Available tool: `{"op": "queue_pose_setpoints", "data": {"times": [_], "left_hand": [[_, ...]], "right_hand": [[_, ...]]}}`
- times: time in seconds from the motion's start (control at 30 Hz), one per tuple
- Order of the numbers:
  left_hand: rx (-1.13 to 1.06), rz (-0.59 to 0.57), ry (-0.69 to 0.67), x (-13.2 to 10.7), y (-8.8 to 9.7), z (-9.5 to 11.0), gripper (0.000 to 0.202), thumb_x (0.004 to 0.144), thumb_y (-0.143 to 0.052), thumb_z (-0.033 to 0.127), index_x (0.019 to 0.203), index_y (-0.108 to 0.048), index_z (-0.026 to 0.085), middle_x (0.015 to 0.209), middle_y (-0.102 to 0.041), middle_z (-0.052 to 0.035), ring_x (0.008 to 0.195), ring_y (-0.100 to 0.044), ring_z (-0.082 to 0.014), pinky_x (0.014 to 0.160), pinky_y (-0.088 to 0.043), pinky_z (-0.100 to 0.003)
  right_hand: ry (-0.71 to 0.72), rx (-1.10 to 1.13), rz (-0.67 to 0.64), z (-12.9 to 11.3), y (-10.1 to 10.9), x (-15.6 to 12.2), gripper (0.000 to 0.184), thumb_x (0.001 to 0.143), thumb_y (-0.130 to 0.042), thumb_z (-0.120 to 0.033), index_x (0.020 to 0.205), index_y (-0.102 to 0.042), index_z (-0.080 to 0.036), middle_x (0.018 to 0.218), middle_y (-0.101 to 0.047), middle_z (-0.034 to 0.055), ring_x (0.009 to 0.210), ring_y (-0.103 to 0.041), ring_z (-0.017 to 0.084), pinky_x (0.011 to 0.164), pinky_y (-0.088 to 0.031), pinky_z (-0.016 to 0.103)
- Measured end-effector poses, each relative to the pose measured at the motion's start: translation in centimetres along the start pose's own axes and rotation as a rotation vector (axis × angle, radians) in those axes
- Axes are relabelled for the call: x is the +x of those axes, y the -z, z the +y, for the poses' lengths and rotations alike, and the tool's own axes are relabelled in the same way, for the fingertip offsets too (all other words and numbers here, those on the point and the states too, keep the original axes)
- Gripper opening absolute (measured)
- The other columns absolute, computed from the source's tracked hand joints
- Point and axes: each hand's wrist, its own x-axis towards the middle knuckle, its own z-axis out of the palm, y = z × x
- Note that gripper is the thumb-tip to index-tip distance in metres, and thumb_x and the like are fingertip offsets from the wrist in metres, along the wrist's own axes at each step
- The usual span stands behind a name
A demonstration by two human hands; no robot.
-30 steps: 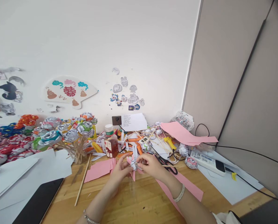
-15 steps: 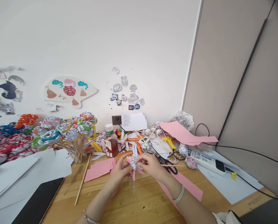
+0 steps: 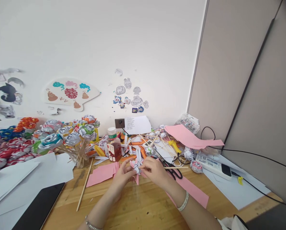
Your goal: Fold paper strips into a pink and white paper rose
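Both of my hands meet over the wooden table (image 3: 138,207) around a small paper flower (image 3: 137,166) of pink and white printed strips. My left hand (image 3: 123,175) pinches it from the left with curled fingers. My right hand (image 3: 154,171) grips it from the right, and a thin wooden stick (image 3: 178,167) juts out to the right from under that hand. A bracelet sits on each wrist. Pink paper (image 3: 102,173) lies just left of my hands, and a long pink strip (image 3: 193,190) runs under my right forearm.
Paper roses on sticks (image 3: 68,139) crowd the left. A small bottle (image 3: 114,148), black scissors (image 3: 173,171), skewers and scraps lie behind my hands. White sheets (image 3: 25,175) and a dark tablet (image 3: 38,209) sit at front left; a white power strip (image 3: 214,164) with cables at right.
My hands have shifted slightly on the flower, and the stick under my right hand now points a bit further right. The view has barely moved.
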Motion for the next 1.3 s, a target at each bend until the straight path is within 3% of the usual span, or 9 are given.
{"op": "queue_pose_setpoints", "data": {"times": [0.33, 0.7, 0.9, 1.1, 1.3], "left_hand": [[0.007, 0.013, 0.002, 0.0, -0.1, 0.0, 0.065, 0.061, -0.072, 0.023, 0.117, -0.040, 0.019, 0.078, -0.065, -0.0005, 0.056, -0.057, -0.0121, 0.052, -0.045, -0.024], [0.109, 0.056, -0.015, -0.6, -0.7, 0.5, 0.065, 0.059, -0.072, 0.024, 0.116, -0.040, 0.019, 0.083, -0.066, -0.0020, 0.060, -0.059, -0.0142, 0.053, -0.044, -0.025], [0.141, 0.081, -0.013, -0.6, -0.8, 0.7, 0.071, 0.056, -0.074, 0.031, 0.117, -0.042, 0.019, 0.082, -0.066, -0.0028, 0.063, -0.061, -0.0171, 0.055, -0.045, -0.026], [0.122, 0.091, -0.018, -0.7, -0.9, 0.7, 0.073, 0.055, -0.076, 0.032, 0.118, -0.042, 0.017, 0.079, -0.067, -0.0023, 0.062, -0.060, -0.0158, 0.054, -0.045, -0.026], [0.112, 0.085, -0.029, -0.8, -0.8, 0.6, 0.069, 0.057, -0.077, 0.034, 0.115, -0.043, 0.019, 0.080, -0.068, -0.0024, 0.060, -0.060, -0.0142, 0.054, -0.046, -0.025]], "right_hand": [[-0.075, 0.065, 0.071, -0.6, -0.3, 0.0, 0.014, 0.073, -0.062, -0.007, 0.065, -0.060, -0.019, 0.073, -0.056, -0.0023, 0.069, -0.054, 0.011, 0.063, -0.038, 0.020], [-0.301, 0.111, 0.068, -0.7, -0.3, 0.1, 0.015, 0.067, -0.063, -0.005, 0.060, -0.062, -0.019, 0.071, -0.061, -0.0029, 0.070, -0.056, 0.011, 0.066, -0.039, 0.021], [-0.419, 0.108, 0.040, -0.4, -0.6, 0.3, 0.013, 0.066, -0.064, -0.008, 0.068, -0.067, -0.020, 0.074, -0.065, -0.0014, 0.071, -0.058, 0.013, 0.066, -0.042, 0.022], [-0.419, 0.026, 0.036, -0.9, -0.5, 0.3, 0.012, 0.068, -0.063, -0.009, 0.068, -0.068, -0.020, 0.074, -0.065, -0.0012, 0.074, -0.059, 0.014, 0.067, -0.041, 0.023], [-0.333, -0.087, 0.010, -1.8, 0.0, 0.3, 0.013, 0.071, -0.062, -0.007, 0.069, -0.066, -0.020, 0.079, -0.063, -0.0010, 0.077, -0.059, 0.014, 0.069, -0.039, 0.023]]}}
